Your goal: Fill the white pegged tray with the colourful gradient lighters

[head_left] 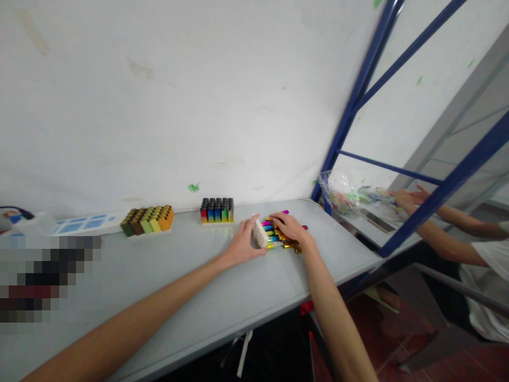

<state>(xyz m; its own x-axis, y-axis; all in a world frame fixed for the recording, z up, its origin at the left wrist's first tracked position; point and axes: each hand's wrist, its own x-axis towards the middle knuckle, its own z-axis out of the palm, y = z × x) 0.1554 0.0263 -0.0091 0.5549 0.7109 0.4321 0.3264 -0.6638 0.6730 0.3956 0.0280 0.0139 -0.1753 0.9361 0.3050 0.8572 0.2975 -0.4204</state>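
My left hand (242,245) grips a small white tray (260,233) that is tipped on its side on the grey table (191,286). Shiny multicoloured lighters (272,239) lie flat against the tray's right side. Over them rests my right hand (289,228), its fingers closed around some of the lighters. Further left, upright lighters with black tops (217,211) stand in rows in a white tray near the wall. Another tray holds green, brown and orange lighters (148,219), also upright.
A blue metal frame (352,106) rises at the table's right end. Beyond it, another person's hands (407,201) work near a clear plastic bag (340,191) and a dark flat object (377,220). A white power strip (85,223) lies along the wall at left.
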